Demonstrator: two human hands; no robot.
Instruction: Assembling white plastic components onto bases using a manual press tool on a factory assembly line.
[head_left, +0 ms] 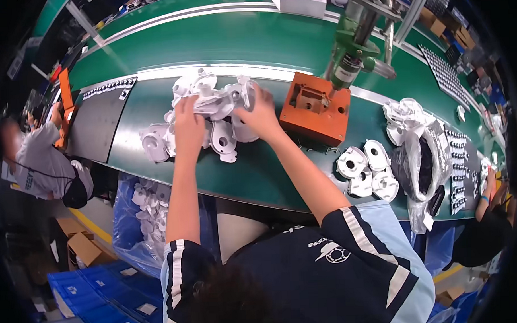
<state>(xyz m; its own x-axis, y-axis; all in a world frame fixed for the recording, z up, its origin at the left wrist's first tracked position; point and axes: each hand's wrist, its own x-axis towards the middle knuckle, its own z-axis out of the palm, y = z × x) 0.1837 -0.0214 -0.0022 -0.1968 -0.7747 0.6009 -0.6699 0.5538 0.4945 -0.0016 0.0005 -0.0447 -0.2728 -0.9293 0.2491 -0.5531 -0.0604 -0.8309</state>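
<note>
A heap of white moulded plastic parts (pixel 223 137), rounded with holes through them, lies on the dark green worktop (pixel 259 178) before me. Both my hands are at this heap, one on each side. My left hand (pixel 188 119) grips white parts at the left, its fingertips partly hidden among them. At the right of the heap, my right hand (pixel 261 113) has its thumb and fingers round an upright white part (pixel 246 91). Just right of that hand stands an orange block fixture (pixel 314 122), under a green press (pixel 349 56).
Several white parts (pixel 360 180) lie apart at the right, near a clear plastic bag (pixel 423 161) and more white parts (pixel 405 116). Beyond runs a green conveyor (pixel 209 41). A blue-lined bin (pixel 126 217) of white parts stands below left. Co-workers (pixel 42 157) sit at both sides.
</note>
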